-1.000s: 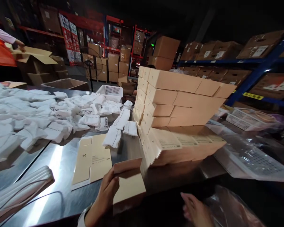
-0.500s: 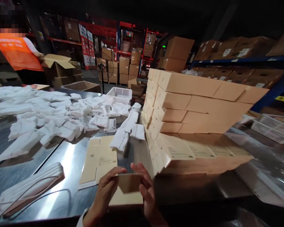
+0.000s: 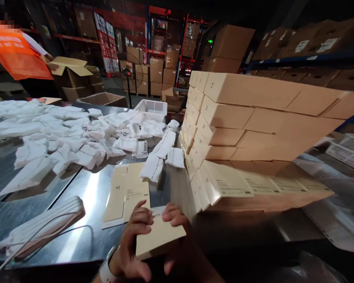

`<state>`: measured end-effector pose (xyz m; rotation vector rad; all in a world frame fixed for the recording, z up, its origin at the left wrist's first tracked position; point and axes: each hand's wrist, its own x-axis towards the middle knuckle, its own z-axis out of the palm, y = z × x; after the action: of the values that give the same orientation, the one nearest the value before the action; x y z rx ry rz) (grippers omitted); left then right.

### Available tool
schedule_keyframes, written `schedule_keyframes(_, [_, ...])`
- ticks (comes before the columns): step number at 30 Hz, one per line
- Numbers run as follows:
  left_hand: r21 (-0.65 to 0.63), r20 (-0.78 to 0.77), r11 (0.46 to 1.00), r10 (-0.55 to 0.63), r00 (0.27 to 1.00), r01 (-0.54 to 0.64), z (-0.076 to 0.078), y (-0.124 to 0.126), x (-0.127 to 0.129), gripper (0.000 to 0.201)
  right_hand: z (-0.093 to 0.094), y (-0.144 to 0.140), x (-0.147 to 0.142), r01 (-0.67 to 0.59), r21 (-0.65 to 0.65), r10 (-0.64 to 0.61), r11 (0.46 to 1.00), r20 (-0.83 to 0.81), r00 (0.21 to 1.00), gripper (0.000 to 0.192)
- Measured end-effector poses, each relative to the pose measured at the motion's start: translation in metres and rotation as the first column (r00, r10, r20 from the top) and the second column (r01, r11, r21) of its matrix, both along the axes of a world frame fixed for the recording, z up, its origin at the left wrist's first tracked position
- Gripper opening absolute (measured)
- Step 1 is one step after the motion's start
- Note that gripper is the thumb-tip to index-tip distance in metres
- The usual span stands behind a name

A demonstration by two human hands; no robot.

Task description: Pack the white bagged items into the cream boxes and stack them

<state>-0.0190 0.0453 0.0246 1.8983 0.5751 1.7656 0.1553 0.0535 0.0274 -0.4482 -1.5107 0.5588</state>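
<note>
Between my two hands, at the near edge of the metal table [image 3: 85, 232], is a small tan cardboard box [image 3: 161, 236]. My left hand [image 3: 135, 236] grips its left side, fingers curled over the top and thumb low in front. From the right, my right hand [image 3: 177, 222] holds it, fingers on the top face and thumb below. The box's top face looks closed; its far side is partly hidden. Just beyond lie flat, unfolded cartons [image 3: 128, 192] with small print. White wrapped packets [image 3: 152, 167] lie further back.
Tall stacks of tan boxes [image 3: 238, 94] rise at the right. A white padded object with a cable [image 3: 47, 228] lies at the left front. A heap of white packets [image 3: 61, 133] covers the table's back left, near a white basket [image 3: 152, 108]. A person in an orange vest [image 3: 16, 55] stands far left.
The box has tipped, so its top face with a small mark now shows. My fingers have moved from its sides onto the top. The view has shifted slightly.
</note>
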Motion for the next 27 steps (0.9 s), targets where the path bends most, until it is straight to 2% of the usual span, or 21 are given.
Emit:
schedule_keyframes(2, [-0.1, 0.0, 0.995, -0.012, 1.0, 0.012, 0.003, 0.002, -0.001, 0.04, 0.005, 0.002, -0.001, 0.008, -0.105, -0.006, 0.994, 0.015, 1.0, 0.058])
schedule_keyframes(3, [-0.204, 0.036, 0.979, -0.008, 0.999, 0.016, 0.004, 0.004, -0.001, 0.029, 0.009, 0.003, -0.001, 0.007, -0.183, -0.003, 0.983, 0.025, 1.0, 0.05])
schedule_keyframes(5, [-0.426, 0.133, 0.904, 0.025, 0.991, 0.035, 0.007, 0.009, -0.001, 0.022, 0.017, 0.004, -0.002, 0.003, -0.325, 0.009, 0.946, 0.036, 0.999, 0.033])
schedule_keyframes(7, [-0.573, 0.214, 0.817, 0.063, 0.975, 0.073, 0.009, 0.013, 0.0, 0.03, 0.024, 0.004, -0.004, 0.006, -0.43, 0.013, 0.903, 0.041, 0.999, 0.028])
schedule_keyframes(9, [-0.637, 0.249, 0.765, 0.088, 0.964, 0.095, 0.012, 0.015, 0.002, 0.035, 0.028, 0.003, -0.006, -0.069, -0.559, 0.056, 0.826, -0.04, 0.998, 0.037])
schedule_keyframes(11, [-0.657, 0.275, 0.747, 0.11, 0.955, 0.103, 0.014, 0.015, 0.004, 0.033, 0.026, 0.002, -0.006, -0.202, -0.657, 0.102, 0.727, -0.187, 0.977, 0.044])
schedule_keyframes(13, [-0.666, 0.305, 0.739, 0.143, 0.942, 0.103, 0.014, 0.013, 0.006, 0.029, 0.023, 0.001, -0.005, -0.29, -0.686, 0.114, 0.668, -0.291, 0.95, 0.045])
schedule_keyframes(17, [-0.654, 0.319, 0.753, 0.196, 0.927, 0.066, 0.01, 0.009, 0.008, 0.022, 0.019, -0.003, 0.0, -0.272, -0.677, 0.141, 0.684, -0.244, 0.96, 0.04])
schedule_keyframes(22, [-0.648, 0.324, 0.76, 0.217, 0.921, 0.049, 0.008, 0.006, 0.008, 0.023, 0.024, -0.005, 0.001, -0.194, -0.638, 0.148, 0.745, -0.125, 0.981, 0.035])
schedule_keyframes(27, [-0.662, 0.257, 0.75, 0.213, 0.943, 0.012, 0.01, 0.003, 0.007, 0.028, 0.026, -0.006, 0.0, -0.129, -0.568, 0.115, 0.813, -0.06, 0.992, 0.037])
